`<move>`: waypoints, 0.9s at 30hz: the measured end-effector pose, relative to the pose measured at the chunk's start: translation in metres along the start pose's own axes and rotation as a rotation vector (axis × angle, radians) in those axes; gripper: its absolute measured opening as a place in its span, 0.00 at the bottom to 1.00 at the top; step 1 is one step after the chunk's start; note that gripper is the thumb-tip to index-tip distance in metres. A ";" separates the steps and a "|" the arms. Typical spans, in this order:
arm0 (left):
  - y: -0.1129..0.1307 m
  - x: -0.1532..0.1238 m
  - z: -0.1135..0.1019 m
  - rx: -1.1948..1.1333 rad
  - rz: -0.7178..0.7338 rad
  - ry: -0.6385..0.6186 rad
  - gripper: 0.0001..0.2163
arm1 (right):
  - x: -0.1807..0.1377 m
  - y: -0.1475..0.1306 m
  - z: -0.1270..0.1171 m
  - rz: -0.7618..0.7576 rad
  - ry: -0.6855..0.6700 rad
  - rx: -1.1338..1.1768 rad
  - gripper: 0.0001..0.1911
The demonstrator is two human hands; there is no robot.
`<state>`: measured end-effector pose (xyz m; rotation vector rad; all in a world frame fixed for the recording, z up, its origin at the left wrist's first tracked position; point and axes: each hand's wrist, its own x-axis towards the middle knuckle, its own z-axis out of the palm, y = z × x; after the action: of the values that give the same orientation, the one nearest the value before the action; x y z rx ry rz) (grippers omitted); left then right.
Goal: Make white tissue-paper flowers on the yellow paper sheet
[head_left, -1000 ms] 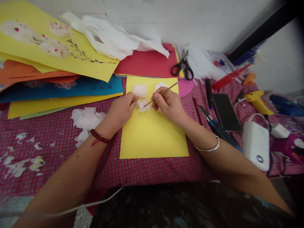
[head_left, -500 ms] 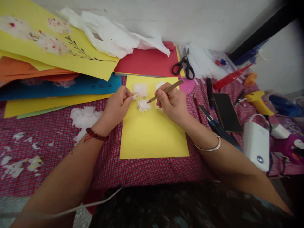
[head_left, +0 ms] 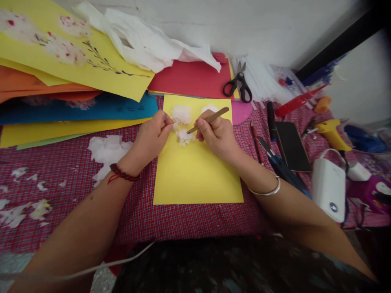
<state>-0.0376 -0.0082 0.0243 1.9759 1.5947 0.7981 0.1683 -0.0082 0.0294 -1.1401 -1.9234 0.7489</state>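
A yellow sheet of paper (head_left: 198, 175) lies in front of me, with ruffled clumps of white tissue paper (head_left: 181, 114) on its upper part. Between thumb and fingertips, my left hand (head_left: 155, 134) pinches a small piece of white tissue (head_left: 174, 125) over the sheet's upper left. My right hand (head_left: 215, 134) is closed around a brown pencil (head_left: 218, 114), held slanting. Its dark tip points left, at the lower tissue clump (head_left: 185, 137); whether it touches is too small to tell. Another clump (head_left: 209, 108) is partly hidden behind my right hand.
Torn tissue (head_left: 109, 151) lies left of the sheet, with scraps (head_left: 18, 215) farther left. Coloured papers (head_left: 122, 110) are stacked at the upper left. Black scissors (head_left: 238, 84) rest on red paper (head_left: 192, 79). To the right are a black notebook (head_left: 292, 146), a yellow glue gun (head_left: 332, 132) and a white device (head_left: 329, 187).
My right hand has shifted slightly left and down, and the pencil tip has moved a little with it. The left hand keeps its pinch on the tissue. The view has shifted slightly.
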 end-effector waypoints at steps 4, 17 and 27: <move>0.002 0.000 -0.001 0.012 -0.017 -0.008 0.02 | -0.001 -0.002 0.002 -0.030 -0.008 -0.020 0.23; -0.002 0.001 -0.001 -0.006 -0.003 -0.020 0.01 | 0.002 -0.002 -0.014 -0.026 0.067 -0.003 0.23; -0.003 0.001 -0.002 -0.016 0.009 -0.027 0.02 | 0.000 -0.032 -0.032 -0.183 0.281 0.023 0.19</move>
<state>-0.0411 -0.0066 0.0242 1.9762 1.5605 0.7816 0.1810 -0.0191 0.0721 -0.9821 -1.7484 0.4823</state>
